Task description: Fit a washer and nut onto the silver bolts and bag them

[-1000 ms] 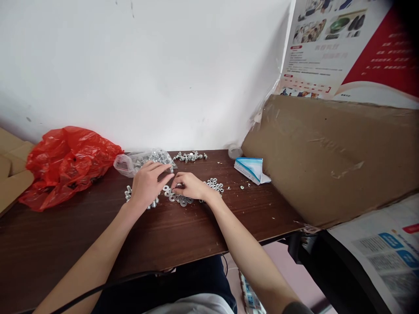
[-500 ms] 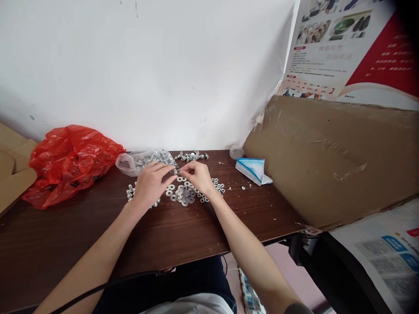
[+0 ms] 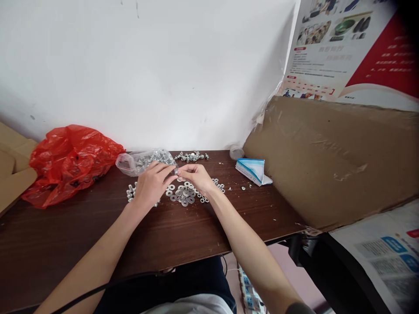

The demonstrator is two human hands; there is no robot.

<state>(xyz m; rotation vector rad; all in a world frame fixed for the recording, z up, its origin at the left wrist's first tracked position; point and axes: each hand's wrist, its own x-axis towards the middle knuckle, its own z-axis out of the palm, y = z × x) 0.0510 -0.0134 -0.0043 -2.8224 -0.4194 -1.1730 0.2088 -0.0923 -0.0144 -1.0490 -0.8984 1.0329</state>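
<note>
My left hand (image 3: pixel 149 181) is closed over a small metal bolt (image 3: pixel 174 172), which shows between its thumb and fingers with what looks like a washer on it. From the other side my right hand (image 3: pixel 198 178) pinches at the bolt's right end; whatever lies between its fingertips is too small and covered to make out. Just below the hands lies a pile of flat washers (image 3: pixel 185 194). Hex nuts (image 3: pixel 203 199) are spread beside it, partly behind my right wrist. Several loose bolts (image 3: pixel 130 192) stand and lie at my left hand, which hides some of them.
Behind my left hand is a clear plastic bag (image 3: pixel 144 160) of metal parts. A heap of bolt assemblies (image 3: pixel 193 156) lies along the wall. A red plastic bag (image 3: pixel 72 161) sits left; a blue-and-white packet (image 3: pixel 251 170), a round clear lid (image 3: pixel 236 151) and a cardboard sheet (image 3: pixel 340 161) are right.
My right hand has shifted slightly left and down, its fingertips now against the bolt's end. My left hand has stayed in place around the bolt.
</note>
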